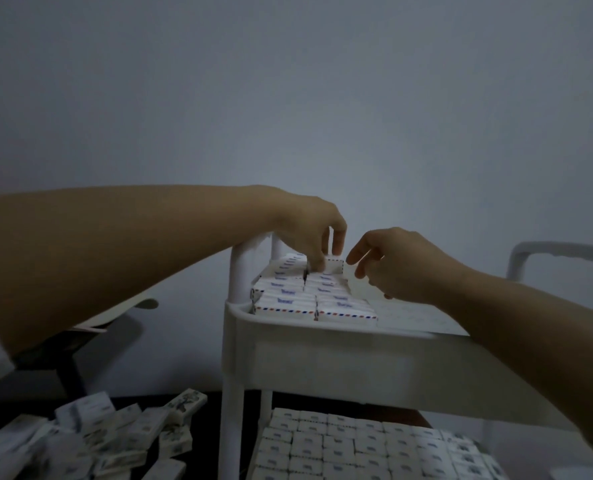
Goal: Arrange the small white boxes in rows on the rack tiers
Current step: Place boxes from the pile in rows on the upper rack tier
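- top tier of the white plastic rack [322, 355]: small white cardboard boxes with red-and-blue striped edges [284, 303] packed in two rows on the left, bare tray bottom on the right
- level underneath: same boxes, tight rows
- dark surface [203, 433] bottom left: loose messy heap of them

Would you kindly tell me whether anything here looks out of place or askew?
One small white box stands on edge at the back of the white plastic rack's top tier, pinched by the left hand; its neighbours lie flat.
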A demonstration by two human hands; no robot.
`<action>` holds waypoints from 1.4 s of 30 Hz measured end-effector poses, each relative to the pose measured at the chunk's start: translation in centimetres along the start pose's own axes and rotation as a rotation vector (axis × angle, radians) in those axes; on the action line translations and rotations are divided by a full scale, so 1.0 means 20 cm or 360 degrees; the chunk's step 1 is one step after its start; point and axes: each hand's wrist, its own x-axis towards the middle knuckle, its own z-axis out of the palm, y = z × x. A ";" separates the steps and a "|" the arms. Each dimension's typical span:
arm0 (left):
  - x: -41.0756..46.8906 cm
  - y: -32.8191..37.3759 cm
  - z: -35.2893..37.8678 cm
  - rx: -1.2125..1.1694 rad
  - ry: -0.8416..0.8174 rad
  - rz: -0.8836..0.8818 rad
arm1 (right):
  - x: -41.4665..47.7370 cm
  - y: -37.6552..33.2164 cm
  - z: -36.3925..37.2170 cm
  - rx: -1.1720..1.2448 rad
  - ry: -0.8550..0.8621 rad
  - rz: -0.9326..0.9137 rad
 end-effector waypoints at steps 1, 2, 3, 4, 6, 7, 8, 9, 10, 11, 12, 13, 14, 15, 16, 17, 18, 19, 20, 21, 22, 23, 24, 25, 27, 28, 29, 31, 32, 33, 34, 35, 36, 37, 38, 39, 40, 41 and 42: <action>0.00 0.00 0.00 -0.0021 -0.0053 -0.0019 | 0.00 0.00 0.00 -0.0004 -0.0012 -0.0001; 0.00 0.00 0.00 -0.0040 -0.0107 -0.0033 | 0.00 0.01 0.00 -0.0013 -0.0023 -0.0002; 0.00 0.00 0.00 -0.0055 -0.0164 -0.0042 | 0.00 0.01 0.00 -0.0027 -0.0027 -0.0009; 0.00 0.00 -0.01 -0.0058 -0.0215 -0.0054 | 0.00 0.01 0.00 -0.0041 -0.0025 -0.0020; -0.02 0.01 -0.01 -0.0035 -0.0231 -0.0086 | 0.00 0.01 0.00 -0.0042 -0.0008 -0.0050; -0.03 0.00 -0.02 -0.0029 -0.0181 -0.0097 | -0.01 0.00 -0.01 -0.0020 0.0012 -0.0073; -0.04 0.00 -0.03 -0.0046 -0.0097 -0.0102 | -0.03 -0.01 -0.01 0.0008 0.0047 -0.0108; -0.06 -0.01 -0.04 -0.0095 0.0014 -0.0100 | -0.04 -0.03 -0.02 0.0024 0.0109 -0.0164; -0.09 -0.02 -0.05 -0.0186 0.0149 -0.0095 | -0.06 -0.05 -0.03 0.0025 0.0208 -0.0240; -0.14 -0.04 -0.05 -0.0314 0.0302 -0.0084 | -0.08 -0.07 -0.04 0.0024 0.0329 -0.0330; -0.21 -0.06 -0.05 -0.0468 0.0467 -0.0070 | -0.11 -0.10 -0.04 0.0047 0.0448 -0.0423; -0.29 -0.08 -0.03 -0.0633 0.0643 -0.0059 | -0.15 -0.14 -0.03 0.0104 0.0542 -0.0511; -0.38 -0.09 0.00 -0.0785 0.0836 -0.0054 | -0.20 -0.18 -0.02 0.0178 0.0600 -0.0600; -0.48 -0.11 0.04 -0.0901 0.1044 -0.0063 | -0.25 -0.22 0.01 0.0244 0.0626 -0.0698; -0.59 -0.13 0.10 -0.0972 0.1247 -0.0089 | -0.31 -0.27 0.04 0.0301 0.0629 -0.0801; -0.70 -0.15 0.17 -0.1007 0.1424 -0.0122 | -0.37 -0.32 0.09 0.0353 0.0616 -0.0902; -0.81 -0.17 0.26 -0.1014 0.1550 -0.0161 | -0.42 -0.37 0.14 0.0407 0.0596 -0.1000; -0.92 -0.20 0.35 -0.1011 0.1609 -0.0210 | -0.47 -0.42 0.20 0.0470 0.0565 -0.1085; -1.04 -0.23 0.45 -0.1008 0.1606 -0.0274 | -0.52 -0.47 0.27 0.0530 0.0515 -0.1160; -1.15 -0.27 0.56 -0.0999 0.1557 -0.0357 | -0.55 -0.51 0.35 0.0573 0.0447 -0.1228; -1.26 -0.31 0.67 -0.0978 0.1476 -0.0455 | -0.58 -0.56 0.44 0.0594 0.0360 -0.1286; -1.38 -0.35 0.77 -0.0950 0.1375 -0.0568 | -0.59 -0.60 0.53 0.0597 0.0257 -0.1323; -1.50 -0.39 0.87 -0.0927 0.1276 -0.0701 | -0.60 -0.64 0.64 0.0597 0.0140 -0.1332; -1.62 -0.42 0.95 -0.0911 0.1201 -0.0847 | -0.61 -0.68 0.75 0.0606 0.0021 -0.1314; -1.83 -0.47 1.08 -0.0864 0.1111 -0.1116 | -0.60 -0.75 0.97 0.0628 -0.0197 -0.1258; -1.93 -0.48 1.13 -0.0844 0.1081 -0.1211 | -0.60 -0.79 1.09 0.0622 -0.0287 -0.1240; -2.01 -0.48 1.16 -0.0840 0.1059 -0.1287 | -0.59 -0.82 1.20 0.0597 -0.0369 -0.1232; -2.16 -0.48 1.24 -0.0794 0.1024 -0.1408 | -0.60 -0.89 1.40 0.0525 -0.0513 -0.1257; -2.22 -0.47 1.28 -0.0727 0.1000 -0.1441 | -0.61 -0.92 1.49 0.0478 -0.0571 -0.1282; -2.28 -0.47 1.32 -0.0628 0.0969 -0.1445 | -0.63 -0.95 1.56 0.0422 -0.0601 -0.1310; -2.33 -0.47 1.37 -0.0509 0.0925 -0.1407 | -0.64 -0.98 1.63 0.0364 -0.0597 -0.1352; -2.38 -0.47 1.41 -0.0377 0.0858 -0.1340 | -0.65 -1.02 1.69 0.0291 -0.0560 -0.1420; -2.41 -0.47 1.45 -0.0251 0.0776 -0.1287 | -0.66 -1.05 1.74 0.0206 -0.0501 -0.1504; -2.44 -0.47 1.48 -0.0167 0.0683 -0.1261 | -0.66 -1.08 1.79 0.0127 -0.0441 -0.1573; -2.46 -0.48 1.50 -0.0126 0.0598 -0.1240 | -0.66 -1.11 1.83 0.0059 -0.0414 -0.1615; -2.48 -0.48 1.51 -0.0102 0.0522 -0.1219 | -0.65 -1.12 1.86 0.0001 -0.0440 -0.1629; -2.50 -0.49 1.52 -0.0104 0.0444 -0.1186 | -0.65 -1.13 1.88 -0.0045 -0.0484 -0.1638; -2.50 -0.49 1.51 -0.0152 0.0365 -0.1170 | -0.64 -1.13 1.90 -0.0066 -0.0500 -0.1656; -2.51 -0.50 1.52 -0.0236 0.0298 -0.1162 | -0.64 -1.13 1.92 -0.0075 -0.0480 -0.1676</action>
